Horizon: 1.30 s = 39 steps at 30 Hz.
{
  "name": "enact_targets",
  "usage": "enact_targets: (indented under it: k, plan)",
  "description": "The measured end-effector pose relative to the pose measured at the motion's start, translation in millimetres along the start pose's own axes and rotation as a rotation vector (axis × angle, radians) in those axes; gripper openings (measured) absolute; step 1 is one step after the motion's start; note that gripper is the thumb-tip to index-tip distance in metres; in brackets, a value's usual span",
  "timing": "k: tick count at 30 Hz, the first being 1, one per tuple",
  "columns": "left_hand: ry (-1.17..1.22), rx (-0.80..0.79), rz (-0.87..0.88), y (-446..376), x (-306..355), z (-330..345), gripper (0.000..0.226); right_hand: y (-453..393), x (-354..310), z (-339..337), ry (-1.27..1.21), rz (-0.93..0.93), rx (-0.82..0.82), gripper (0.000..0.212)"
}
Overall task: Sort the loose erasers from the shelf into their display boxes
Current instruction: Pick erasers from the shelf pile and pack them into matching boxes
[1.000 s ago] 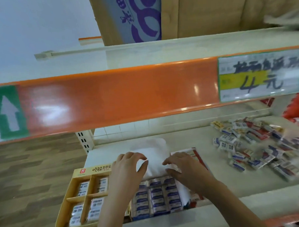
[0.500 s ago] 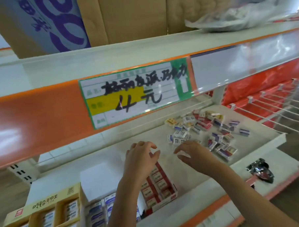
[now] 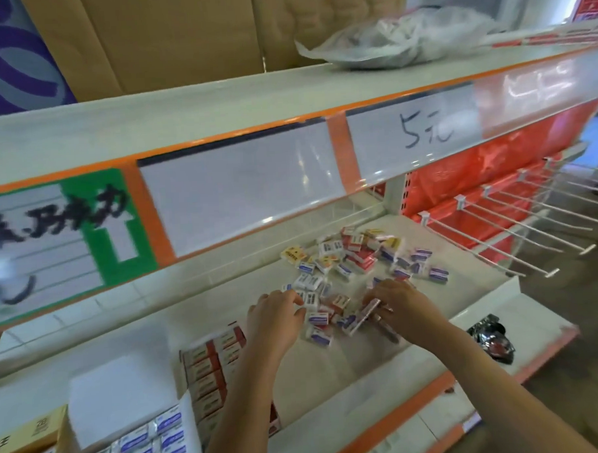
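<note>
A heap of loose erasers (image 3: 357, 258) in blue, red and yellow sleeves lies on the white shelf (image 3: 471, 287). My left hand (image 3: 272, 321) reaches into the near edge of the heap, fingers curled over the small erasers there. My right hand (image 3: 402, 305) pinches a blue-sleeved eraser (image 3: 363, 316) at the heap's near side. Three display boxes stand at the shelf's front left: a red one (image 3: 211, 363), a white one with blue erasers (image 3: 146, 445) and a yellow one (image 3: 22, 444). My left forearm hides part of the red box.
An upper shelf with an orange price strip (image 3: 241, 187) hangs low over the work area. White wire hooks (image 3: 517, 230) jut out at the right. A dark crumpled wrapper (image 3: 492, 337) lies on the shelf's right front corner. Cardboard boxes and a plastic bag (image 3: 402, 40) sit above.
The view swung right. Both hands moved from over the display boxes to the loose heap, and my right hand took hold of a blue-sleeved eraser.
</note>
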<state>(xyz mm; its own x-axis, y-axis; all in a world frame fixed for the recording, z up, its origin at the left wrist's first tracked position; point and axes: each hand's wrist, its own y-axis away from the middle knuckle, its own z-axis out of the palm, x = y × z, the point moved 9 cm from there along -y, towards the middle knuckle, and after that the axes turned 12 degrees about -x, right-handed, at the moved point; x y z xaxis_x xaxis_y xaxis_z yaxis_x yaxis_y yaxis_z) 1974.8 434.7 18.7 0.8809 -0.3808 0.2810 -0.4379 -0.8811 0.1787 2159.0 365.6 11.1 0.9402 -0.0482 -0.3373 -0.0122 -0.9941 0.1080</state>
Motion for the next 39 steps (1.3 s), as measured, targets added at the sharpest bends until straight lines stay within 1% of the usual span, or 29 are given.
enact_targets:
  k: [5,8,10,14,18,24,26,29,32,39]
  plan:
    - [-0.021,0.011,-0.16,-20,-4,6,0.035,-9,18,-3,-0.005,-0.051,-0.026,0.031]
    - [-0.016,-0.034,-0.242,-31,-8,13,0.036,-14,23,-1,0.009,-0.077,-0.042,0.033]
    - [-0.005,-0.061,-0.266,-36,-6,18,0.04,-17,25,0,0.007,-0.108,-0.044,0.033]
    - [0.05,-0.07,-0.268,-42,-5,21,0.046,-22,25,-1,0.01,-0.198,-0.022,0.029]
    - [0.157,-0.105,-0.261,-44,-7,25,0.05,-29,23,5,0.049,-0.252,-0.056,0.029]
    - [0.214,-0.127,-0.278,-42,-15,34,0.056,-35,21,5,0.093,-0.321,-0.087,0.029]
    - [0.184,-0.138,-0.277,-41,-16,34,0.058,-37,19,4,0.12,-0.343,-0.102,0.03]
    - [0.076,-0.158,-0.27,-42,-13,33,0.059,-40,18,6,0.157,-0.363,-0.14,0.033]
    - [0.058,-0.182,-0.23,-46,-6,34,0.052,-44,16,5,0.156,-0.379,-0.169,0.033]
    - [-0.01,-0.102,-0.226,-43,-8,30,0.043,-41,17,-1,0.11,-0.409,-0.201,0.024]
